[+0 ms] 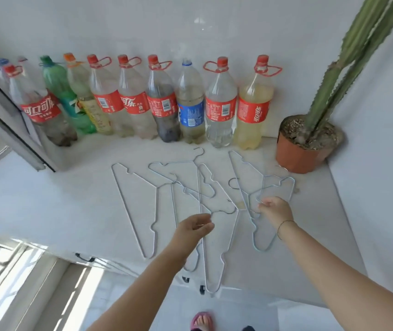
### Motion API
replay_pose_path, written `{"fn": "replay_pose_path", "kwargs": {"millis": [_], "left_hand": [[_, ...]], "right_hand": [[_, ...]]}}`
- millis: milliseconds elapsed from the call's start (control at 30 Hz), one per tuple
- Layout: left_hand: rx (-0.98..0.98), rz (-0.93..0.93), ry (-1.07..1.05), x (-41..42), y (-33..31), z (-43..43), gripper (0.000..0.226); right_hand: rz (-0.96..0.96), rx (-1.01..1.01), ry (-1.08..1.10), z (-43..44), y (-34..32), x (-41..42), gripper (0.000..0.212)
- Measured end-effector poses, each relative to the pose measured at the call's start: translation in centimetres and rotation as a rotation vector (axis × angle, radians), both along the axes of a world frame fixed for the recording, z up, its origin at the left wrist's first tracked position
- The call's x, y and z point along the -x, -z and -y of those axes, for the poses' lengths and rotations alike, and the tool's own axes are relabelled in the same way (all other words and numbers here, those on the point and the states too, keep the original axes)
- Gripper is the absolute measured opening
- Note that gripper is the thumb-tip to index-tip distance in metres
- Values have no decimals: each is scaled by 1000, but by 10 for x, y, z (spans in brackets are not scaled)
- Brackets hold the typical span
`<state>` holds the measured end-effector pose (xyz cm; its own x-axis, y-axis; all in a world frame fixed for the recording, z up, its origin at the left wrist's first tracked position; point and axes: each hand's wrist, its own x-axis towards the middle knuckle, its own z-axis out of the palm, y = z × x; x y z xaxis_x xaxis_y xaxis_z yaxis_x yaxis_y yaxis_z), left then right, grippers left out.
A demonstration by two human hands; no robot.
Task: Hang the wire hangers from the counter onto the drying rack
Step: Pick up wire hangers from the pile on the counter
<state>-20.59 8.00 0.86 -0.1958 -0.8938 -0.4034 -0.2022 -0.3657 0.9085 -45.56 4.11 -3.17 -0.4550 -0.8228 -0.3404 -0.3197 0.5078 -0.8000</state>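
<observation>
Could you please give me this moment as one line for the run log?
stage: pickup | left hand: pinching a hanger | right hand: gripping another hanger | remaining hangers: flat on counter | rack: unseen

My arms are bare from the elbows to the fingers, with no sleeves reaching into view. My left hand (194,226) wears nothing at all. On the wrist behind my right hand (275,210) sits a thin dark cord bracelet (283,223), a single plain loop. Down below, one foot shows in a pink open-toed slipper (202,320), toes uncovered.
</observation>
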Motion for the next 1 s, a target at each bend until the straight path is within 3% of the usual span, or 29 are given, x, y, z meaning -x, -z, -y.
{"fn": "replay_pose_path", "kwargs": {"millis": [100,167,500,567,767,933,1000], "left_hand": [[-39,-16,54,10,8,26,31],[-61,-19,90,15,13,43,30],[-218,-32,188,51,41,88,29],[-277,-34,199,60,48,86,31],[-418,-61,191,73,50,80,7],[-482,-98,130,75,43,79,8],[-482,-120,109,73,39,78,13]], "right_hand": [[-76,-47,43,24,-1,5,8],[-121,-89,45,37,2,7,27],[-117,-169,71,56,24,11,17],[-91,-165,69,56,27,14,16],[2,-170,32,56,26,21,15],[96,-151,38,56,22,23,4],[131,-151,69,59,19,24,15]]}}
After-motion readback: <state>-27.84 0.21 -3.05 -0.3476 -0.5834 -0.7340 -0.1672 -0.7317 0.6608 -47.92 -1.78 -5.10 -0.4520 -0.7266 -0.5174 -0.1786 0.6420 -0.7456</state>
